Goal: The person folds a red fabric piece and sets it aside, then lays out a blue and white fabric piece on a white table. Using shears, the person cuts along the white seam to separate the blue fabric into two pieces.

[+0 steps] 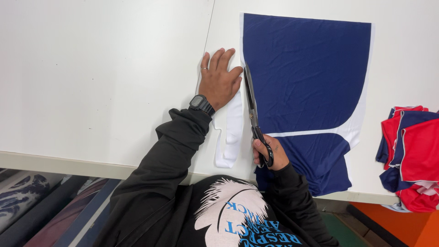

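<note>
The person leans over the white cutting table (100, 82), and the work in hand is a trim along the left edge of a navy blue fabric panel (306, 73), which lies flat on the table with its lower end hanging over the near edge. The right hand (267, 153) is closed through the handles of a pair of long black tailor's scissors (251, 107), blades pointing away from the body and running up the seam between the navy print and its white border. The blades look nearly closed, their tips sitting just beside the left fingertips. The left hand (219, 80), ring on one finger and a black wristwatch (201, 104) below it, lies open and flat, palm down, pressing the white margin against the table just left of the blades. It grips nothing; it pins.

A freed white offcut strip (231, 132) curls back toward the body between the two arms, so the cut looks well along, with the top stretch of the edge left to go. The next stroke calls for the scissors to open and advance along the line, and for the pinning hand to shift ahead and clear of the tips. Off to the right sits a stack of red and navy cut pieces (409, 155), well apart from the work.
</note>
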